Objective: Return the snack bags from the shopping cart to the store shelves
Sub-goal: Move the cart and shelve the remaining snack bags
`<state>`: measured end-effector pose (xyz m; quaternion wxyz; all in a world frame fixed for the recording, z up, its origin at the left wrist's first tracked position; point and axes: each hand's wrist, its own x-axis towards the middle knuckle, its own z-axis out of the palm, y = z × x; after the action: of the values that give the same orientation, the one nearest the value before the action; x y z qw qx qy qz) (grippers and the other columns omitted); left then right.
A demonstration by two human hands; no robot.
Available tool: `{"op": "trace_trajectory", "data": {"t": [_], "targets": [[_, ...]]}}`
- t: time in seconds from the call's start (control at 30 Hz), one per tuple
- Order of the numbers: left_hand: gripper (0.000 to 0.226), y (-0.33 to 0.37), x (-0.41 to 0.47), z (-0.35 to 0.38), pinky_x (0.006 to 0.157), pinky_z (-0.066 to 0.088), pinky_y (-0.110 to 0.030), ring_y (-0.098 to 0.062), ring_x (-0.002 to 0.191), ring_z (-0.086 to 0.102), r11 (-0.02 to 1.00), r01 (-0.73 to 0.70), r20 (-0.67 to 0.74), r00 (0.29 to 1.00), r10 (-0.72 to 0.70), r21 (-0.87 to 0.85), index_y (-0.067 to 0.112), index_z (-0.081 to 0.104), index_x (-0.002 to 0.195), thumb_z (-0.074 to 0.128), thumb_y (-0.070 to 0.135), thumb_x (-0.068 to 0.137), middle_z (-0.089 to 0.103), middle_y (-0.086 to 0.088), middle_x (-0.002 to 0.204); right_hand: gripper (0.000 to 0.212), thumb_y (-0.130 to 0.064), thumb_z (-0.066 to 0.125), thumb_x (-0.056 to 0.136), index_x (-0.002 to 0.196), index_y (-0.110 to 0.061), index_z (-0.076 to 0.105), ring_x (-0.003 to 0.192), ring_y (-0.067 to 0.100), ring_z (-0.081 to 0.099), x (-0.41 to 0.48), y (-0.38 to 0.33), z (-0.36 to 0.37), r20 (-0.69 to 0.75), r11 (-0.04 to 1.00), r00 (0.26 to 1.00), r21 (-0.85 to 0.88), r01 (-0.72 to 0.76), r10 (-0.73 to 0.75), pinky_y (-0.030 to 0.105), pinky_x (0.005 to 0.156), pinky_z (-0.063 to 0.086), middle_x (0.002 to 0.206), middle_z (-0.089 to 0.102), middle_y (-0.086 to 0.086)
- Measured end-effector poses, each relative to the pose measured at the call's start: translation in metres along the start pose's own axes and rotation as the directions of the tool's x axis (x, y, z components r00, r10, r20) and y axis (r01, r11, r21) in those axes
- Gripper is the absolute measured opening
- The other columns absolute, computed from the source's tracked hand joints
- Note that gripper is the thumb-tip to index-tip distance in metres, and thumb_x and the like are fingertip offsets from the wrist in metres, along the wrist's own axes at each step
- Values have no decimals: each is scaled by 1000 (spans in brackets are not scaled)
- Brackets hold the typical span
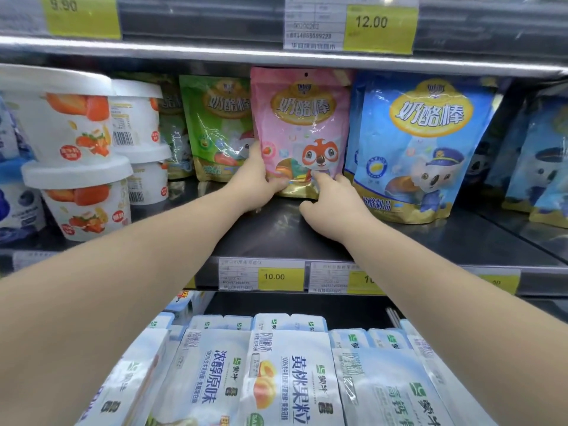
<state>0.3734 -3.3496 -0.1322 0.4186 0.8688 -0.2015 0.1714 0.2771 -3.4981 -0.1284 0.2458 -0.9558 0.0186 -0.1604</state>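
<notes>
A pink snack bag [299,124] with a cartoon fox stands upright on the dark middle shelf [276,235], between a green bag [215,118] and a blue bag [427,139]. My left hand [256,179] grips the pink bag's lower left edge, thumb on its front. My right hand [335,204] touches the bag's bottom right corner with its fingertips; the thumb points left above the shelf. The shopping cart is out of view.
White strawberry yogurt tubs [76,155] are stacked at the left. More blue bags [541,167] stand at the far right. Flat white yogurt packs [276,373] fill the shelf below. Yellow price tags [280,276] line the shelf edges, and an upper shelf rail [276,56] runs close above the bags.
</notes>
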Motion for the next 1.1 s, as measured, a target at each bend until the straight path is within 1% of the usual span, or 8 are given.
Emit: {"op": "trace_trajectory", "data": {"t": [0.1,0.3,0.5,0.6,0.77,0.9,1.0,1.1], "targets": [[77,-1,0,1,90,35,-21,-10,111,48,999,28,-14,1000,-28,23,10,24,146,73,23,88,49,6,127,66,-28,56,94,155,-18,32,136,30,42,-2,0,-1,-9,1000,1000,24,2,-2,36,105,39,155,33,12],[74,2,-5,0,108,36,-36,-29,129,43,991,103,-110,990,-94,82,7,33,140,75,33,84,38,-15,139,70,-28,59,93,157,-21,31,133,28,46,-10,-2,-5,-1,999,1000,42,23,-23,35,100,42,149,45,9],[43,-7,-3,-8,91,43,-31,-21,107,54,985,173,-110,979,-174,-17,11,44,133,61,22,96,57,-3,120,66,-27,59,93,154,-26,34,109,19,50,-17,-1,-6,-19,991,1000,134,12,-10,28,81,39,140,54,6],[19,-15,-1,-13,87,46,-31,-25,97,57,976,206,-137,967,-213,-65,16,54,111,46,7,96,61,-6,102,64,-26,60,93,152,-25,35,114,21,48,-16,0,-6,-46,988,999,154,-6,13,28,83,35,147,41,8],[37,-37,7,-17,94,53,-48,-29,98,65,965,219,-124,963,-238,-146,21,64,105,46,12,73,71,-5,100,64,-30,62,91,150,-30,40,115,23,51,-13,-1,-5,-24,990,999,136,-25,28,27,79,38,144,42,6],[37,-4,-1,-31,88,55,-57,-38,103,66,850,277,-107,928,-358,-448,14,64,103,43,23,74,69,-17,108,48,-31,63,87,133,-29,50,88,15,64,-8,-2,-7,-3,980,999,198,-36,38,29,68,47,132,53,1],[52,16,-15,-31,96,52,-50,-26,107,62,891,198,-108,959,-262,-408,10,58,123,40,45,90,64,-5,116,43,-30,66,87,127,-27,52,93,21,68,-7,-3,-9,36,967,998,251,-54,46,33,75,56,124,56,-1],[40,13,-21,-23,105,44,-39,-16,115,59,958,72,-98,990,-103,-276,17,52,131,44,41,100,63,2,125,37,-31,68,87,121,-27,54,98,23,68,-11,-4,-11,44,959,998,279,-54,43,39,86,58,119,56,-2]]}}
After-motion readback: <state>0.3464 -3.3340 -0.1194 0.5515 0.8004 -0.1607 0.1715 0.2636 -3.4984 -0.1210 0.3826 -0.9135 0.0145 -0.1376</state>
